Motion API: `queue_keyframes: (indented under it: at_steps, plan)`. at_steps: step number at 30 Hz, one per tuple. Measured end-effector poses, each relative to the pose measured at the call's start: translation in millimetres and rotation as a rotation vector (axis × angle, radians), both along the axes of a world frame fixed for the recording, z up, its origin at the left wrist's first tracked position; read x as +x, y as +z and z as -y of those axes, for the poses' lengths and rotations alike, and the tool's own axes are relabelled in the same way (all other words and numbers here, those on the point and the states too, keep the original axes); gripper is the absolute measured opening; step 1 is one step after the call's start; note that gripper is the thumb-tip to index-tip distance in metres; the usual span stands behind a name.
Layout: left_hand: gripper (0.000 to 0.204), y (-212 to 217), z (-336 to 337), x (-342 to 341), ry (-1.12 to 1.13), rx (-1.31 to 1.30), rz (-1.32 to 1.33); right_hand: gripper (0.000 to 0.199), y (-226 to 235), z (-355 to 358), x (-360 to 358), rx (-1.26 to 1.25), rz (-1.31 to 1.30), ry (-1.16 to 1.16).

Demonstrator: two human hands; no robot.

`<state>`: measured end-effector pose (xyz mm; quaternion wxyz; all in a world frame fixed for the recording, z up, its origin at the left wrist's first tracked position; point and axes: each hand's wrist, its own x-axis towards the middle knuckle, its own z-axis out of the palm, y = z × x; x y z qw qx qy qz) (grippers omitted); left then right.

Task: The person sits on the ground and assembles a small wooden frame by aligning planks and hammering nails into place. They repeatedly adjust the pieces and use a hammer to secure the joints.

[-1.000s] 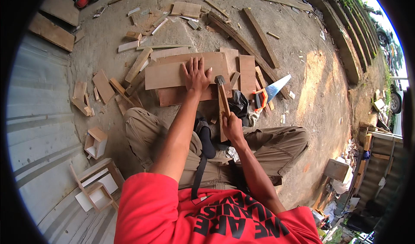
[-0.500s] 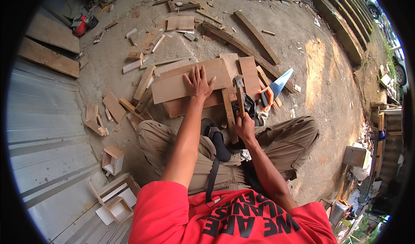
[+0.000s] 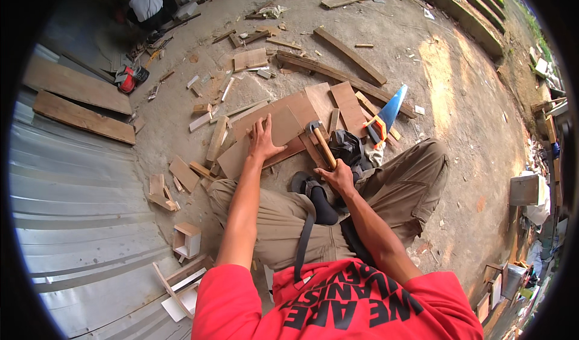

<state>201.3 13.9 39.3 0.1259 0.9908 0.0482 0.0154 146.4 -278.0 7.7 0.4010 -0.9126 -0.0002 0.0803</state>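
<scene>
My left hand [image 3: 263, 140] rests with fingers spread on a thin brown plywood board [image 3: 289, 123], which lies over other flat wood pieces in front of my crossed legs. My right hand [image 3: 339, 175] is closed around the wooden handle of a hammer [image 3: 324, 144]. The hammer's head lies over the right part of the boards, close to a narrow wood strip [image 3: 312, 152]. Right of the hammer are a dark bundle of cloth [image 3: 346, 147] and a handsaw [image 3: 389, 116] with an orange and black handle. A reddish-brown board [image 3: 348, 106] lies behind the cloth.
Wood offcuts and long beams [image 3: 338, 73] lie across the ground ahead. Corrugated metal sheets [image 3: 78, 189] cover the left side, with small wooden boxes [image 3: 187, 240] beside me. A red power tool [image 3: 126, 78] sits at far left, and another person [image 3: 148, 5] crouches beyond it.
The plywood under my left hand has shifted and turned. My right hand has tilted the hammer, its head now lower and further left. The view has swung, bringing the crouching person into sight.
</scene>
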Motion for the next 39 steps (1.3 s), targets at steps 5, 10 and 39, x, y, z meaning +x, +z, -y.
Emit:
queue_keyframes:
  at_steps: [5, 10, 39]
  plan:
    - [0.126, 30.7, -14.3, -26.6, 0.041, -0.048, 0.333, 0.056, 43.5, -4.3, 8.8, 0.355, 0.018, 0.079]
    - [0.12, 76.0, -20.4, -39.5, 0.017, -0.174, 0.587, 0.052, 98.2, 9.6, 17.7, 0.532, 0.051, 0.2]
    - [0.113, 239.4, 87.6, 27.0, -0.369, 0.277, 0.341, 0.051, 110.9, 40.8, 18.0, 1.319, -0.269, 0.064]
